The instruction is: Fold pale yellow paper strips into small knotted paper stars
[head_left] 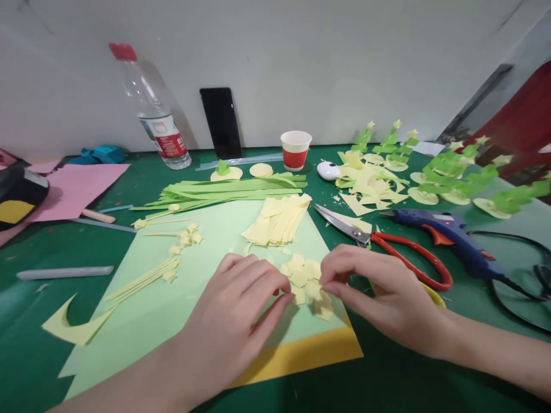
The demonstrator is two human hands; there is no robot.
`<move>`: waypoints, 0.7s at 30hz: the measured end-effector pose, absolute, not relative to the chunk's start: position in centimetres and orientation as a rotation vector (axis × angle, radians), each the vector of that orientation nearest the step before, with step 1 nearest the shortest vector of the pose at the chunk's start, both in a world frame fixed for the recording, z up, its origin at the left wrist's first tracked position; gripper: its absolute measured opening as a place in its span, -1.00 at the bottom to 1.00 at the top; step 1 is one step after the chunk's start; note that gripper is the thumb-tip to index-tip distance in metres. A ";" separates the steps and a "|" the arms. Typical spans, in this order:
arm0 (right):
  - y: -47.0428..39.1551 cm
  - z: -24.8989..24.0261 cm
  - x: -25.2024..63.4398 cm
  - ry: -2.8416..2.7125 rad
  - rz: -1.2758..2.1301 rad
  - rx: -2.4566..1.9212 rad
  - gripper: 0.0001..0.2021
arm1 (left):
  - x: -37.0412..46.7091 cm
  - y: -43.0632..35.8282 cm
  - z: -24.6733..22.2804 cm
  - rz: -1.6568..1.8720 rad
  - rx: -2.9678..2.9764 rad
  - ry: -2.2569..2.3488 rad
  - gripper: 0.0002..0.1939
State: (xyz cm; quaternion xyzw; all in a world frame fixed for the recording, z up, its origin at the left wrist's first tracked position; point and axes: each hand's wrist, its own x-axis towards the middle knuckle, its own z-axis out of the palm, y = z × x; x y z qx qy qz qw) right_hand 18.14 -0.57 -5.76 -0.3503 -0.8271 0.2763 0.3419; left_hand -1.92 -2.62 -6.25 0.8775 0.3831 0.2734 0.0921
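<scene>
My left hand is closed in a pinch above the light green paper sheet; what its fingertips hold, if anything, is too small to make out. Opposite it, my right hand also pinches, and its fingertips meet the edge of a small pile of pale yellow paper pieces. Between the hands those pieces lie loosely over one another. Just behind them is a stack of pale yellow paper strips. Several tiny folded paper stars and thin strips rest on the sheet's left part.
Red-handled scissors lie beside my right hand, with a blue glue gun and its cord beyond. Farther back are green strips, a paper cup, a bottle, a phone and several leafy paper ornaments.
</scene>
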 end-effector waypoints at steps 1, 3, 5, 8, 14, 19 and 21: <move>-0.1 -5.9 18.2 -2.150 0.682 -0.970 -0.86 | -1.9 -2.4 -6.6 0.772 2.599 1.159 -0.87; 1.1 -6.3 18.5 -2.134 0.616 -1.093 -0.87 | -2.0 -2.0 -7.2 0.703 2.583 1.180 -0.83; 2.4 -6.7 18.9 -2.097 0.534 -1.202 -0.89 | -2.1 -1.7 -7.7 0.663 2.561 1.195 -0.81; 3.8 -7.1 19.3 -2.024 0.419 -1.290 -0.90 | -2.3 -1.5 -8.0 0.647 2.534 1.228 -0.82; 2.5 -6.7 18.5 -2.217 0.504 -1.258 -0.87 | -2.3 -1.2 -7.8 0.647 2.527 1.241 -0.84; 0.7 -7.0 17.5 -2.351 0.622 -1.240 -0.90 | -2.0 -1.2 -7.9 0.626 2.523 1.231 -0.84; 0.5 -7.3 17.3 -2.341 0.659 -1.255 -0.92 | -1.9 -1.3 -8.0 0.614 2.521 1.229 -0.83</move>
